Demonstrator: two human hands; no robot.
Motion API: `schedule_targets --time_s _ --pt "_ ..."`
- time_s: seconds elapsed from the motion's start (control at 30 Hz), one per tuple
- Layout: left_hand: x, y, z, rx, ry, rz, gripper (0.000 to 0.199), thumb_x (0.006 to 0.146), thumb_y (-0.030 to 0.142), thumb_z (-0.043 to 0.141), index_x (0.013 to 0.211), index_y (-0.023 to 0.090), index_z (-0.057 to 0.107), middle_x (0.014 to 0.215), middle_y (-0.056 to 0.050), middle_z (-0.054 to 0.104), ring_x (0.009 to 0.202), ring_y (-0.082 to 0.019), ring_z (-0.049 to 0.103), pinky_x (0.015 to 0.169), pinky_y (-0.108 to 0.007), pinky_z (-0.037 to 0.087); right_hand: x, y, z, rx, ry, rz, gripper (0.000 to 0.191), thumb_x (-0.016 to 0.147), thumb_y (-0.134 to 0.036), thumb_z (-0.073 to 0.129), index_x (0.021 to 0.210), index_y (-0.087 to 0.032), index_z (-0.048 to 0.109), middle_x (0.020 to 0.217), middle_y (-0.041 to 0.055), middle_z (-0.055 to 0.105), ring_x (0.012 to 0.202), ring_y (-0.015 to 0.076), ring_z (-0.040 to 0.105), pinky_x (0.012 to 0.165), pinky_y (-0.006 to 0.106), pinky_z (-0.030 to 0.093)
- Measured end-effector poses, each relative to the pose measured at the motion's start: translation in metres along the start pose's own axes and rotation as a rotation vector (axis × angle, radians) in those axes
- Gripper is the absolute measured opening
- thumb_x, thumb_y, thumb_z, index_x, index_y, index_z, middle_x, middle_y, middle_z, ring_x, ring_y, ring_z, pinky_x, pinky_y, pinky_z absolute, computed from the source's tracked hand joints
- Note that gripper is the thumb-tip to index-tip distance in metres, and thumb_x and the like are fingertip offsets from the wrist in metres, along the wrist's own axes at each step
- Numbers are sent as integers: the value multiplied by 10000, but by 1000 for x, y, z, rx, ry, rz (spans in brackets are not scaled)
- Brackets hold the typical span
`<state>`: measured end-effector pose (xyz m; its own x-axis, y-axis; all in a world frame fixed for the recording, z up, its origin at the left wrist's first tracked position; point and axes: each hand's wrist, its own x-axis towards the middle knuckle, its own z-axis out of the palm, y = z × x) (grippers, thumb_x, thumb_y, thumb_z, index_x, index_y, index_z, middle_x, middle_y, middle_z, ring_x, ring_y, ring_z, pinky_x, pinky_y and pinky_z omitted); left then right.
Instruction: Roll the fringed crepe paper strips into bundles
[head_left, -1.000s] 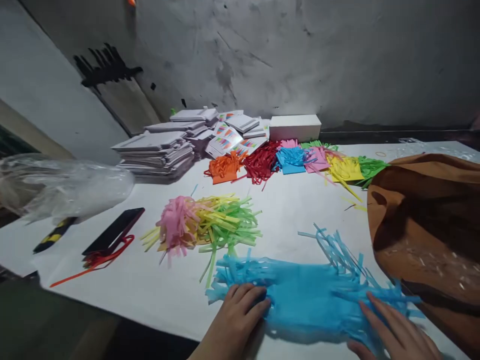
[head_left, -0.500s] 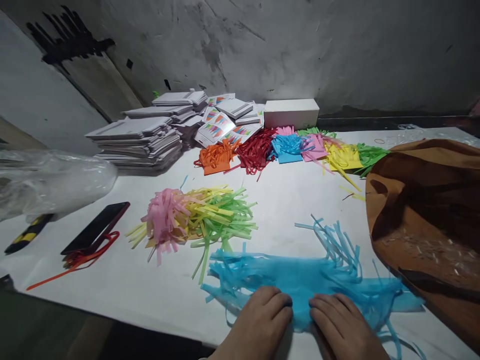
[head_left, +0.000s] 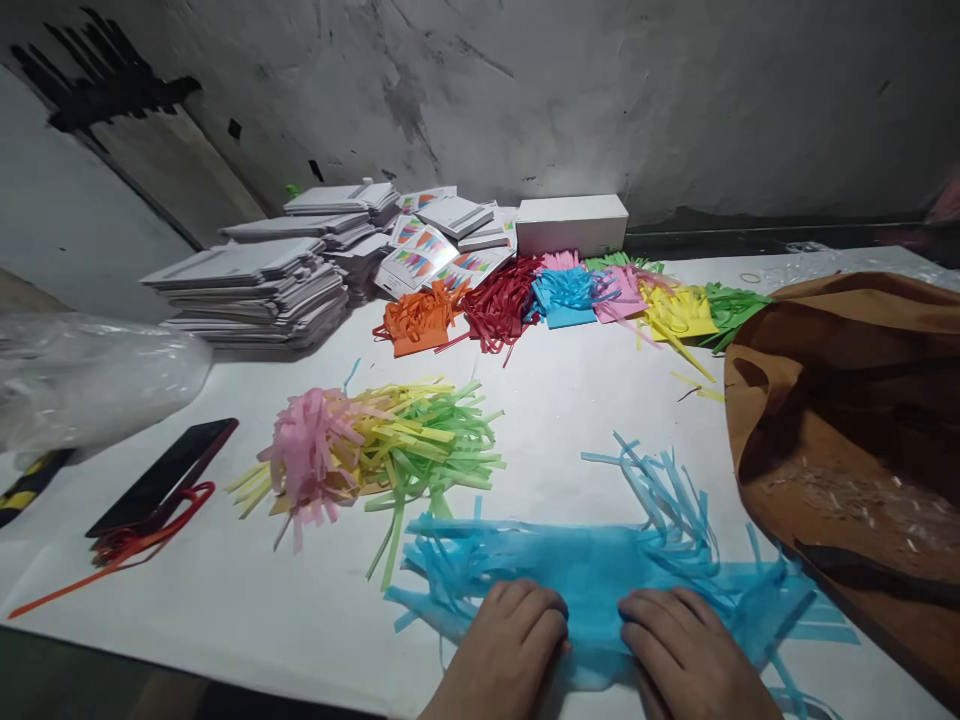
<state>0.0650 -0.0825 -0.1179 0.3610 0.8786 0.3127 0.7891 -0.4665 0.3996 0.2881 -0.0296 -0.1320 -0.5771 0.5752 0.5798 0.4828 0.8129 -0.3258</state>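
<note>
A sheet of blue tissue paper (head_left: 592, 560), cut into fringe at both ends, lies across the table in front of me. My left hand (head_left: 517, 635) is closed on its near edge, fingers curled over the paper and thumb mostly hidden. A short way to the right, my right hand (head_left: 679, 640) grips the same edge with bent fingers; its thumb is out of sight. Between the hands a strip of paper hangs toward me. Beyond my left hand lies a bundle of pink, yellow and green tissue fringe (head_left: 382, 440).
Fringed bundles, among them orange (head_left: 420, 320), dark red (head_left: 501, 305) and yellow (head_left: 679, 310), line the back beside a white box (head_left: 571, 225) and paper stacks (head_left: 255, 290). A phone (head_left: 169, 475) lies left. A brown bag (head_left: 847, 400) stands right.
The whole view has shifted, so the table's things sit farther left. The gap between my hands is slightly wider, and both still hold the blue paper's near edge.
</note>
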Motion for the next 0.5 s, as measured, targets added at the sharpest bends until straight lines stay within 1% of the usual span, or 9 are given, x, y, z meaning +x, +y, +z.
schedule_targets --time_s 0.07,0.13,0.2,0.27,0.33,0.37,0.43,0.5 --pt "0 -3 -4 -1 -21 -32 218 1070 224 369 975 201 564 980 -52 708 807 -212 607 710 -336 444 1 5 -7 30 -95 66 326 1078 -220 341 950 -229 640 948 16 722 896 171 666 894 317 432" --pt "6 -4 -11 12 -78 -89 203 1038 163 406 939 208 578 952 -42 707 785 -209 618 704 -331 442 5 12 -13 13 -213 118 292 1072 -229 365 909 -238 607 862 7 674 808 167 651 768 292 460" --pt "17 -6 -18 57 -189 -187 202 1004 125 446 885 207 587 892 -35 704 737 -208 629 663 -323 433 12 19 -15 -38 -279 142 280 1062 -224 387 852 -247 571 778 -8 634 726 173 642 672 288 462" --pt "33 -7 -25 106 -322 -305 197 1005 143 468 867 201 596 842 -31 710 713 -210 654 618 -314 422 21 24 -12 -99 -301 169 288 1049 -236 423 785 -257 533 702 -21 618 643 178 645 592 290 449" --pt "51 -10 -30 152 -441 -401 190 1019 176 470 898 193 615 820 -39 728 717 -215 686 591 -303 415 31 29 -7 -178 -335 192 293 1022 -237 484 730 -265 500 611 -37 608 536 182 642 492 295 398" --pt "58 -11 -32 175 -482 -431 185 1019 180 474 914 189 626 814 -47 737 723 -221 699 585 -299 414 35 31 -5 -228 -347 197 299 1008 -229 502 712 -268 487 562 -45 598 476 183 628 446 300 357" --pt "69 -15 -33 224 -517 -464 184 1009 189 488 918 181 647 803 -72 746 723 -243 712 577 -298 414 42 34 -1 -325 -344 185 293 999 -219 493 710 -269 484 481 -56 570 377 191 587 393 316 276" --pt "75 -19 -33 244 -519 -472 185 1001 215 503 908 176 658 807 -91 750 722 -262 716 572 -301 419 47 36 0 -394 -322 182 285 1013 -239 446 733 -260 498 446 -49 541 333 196 545 380 319 226"
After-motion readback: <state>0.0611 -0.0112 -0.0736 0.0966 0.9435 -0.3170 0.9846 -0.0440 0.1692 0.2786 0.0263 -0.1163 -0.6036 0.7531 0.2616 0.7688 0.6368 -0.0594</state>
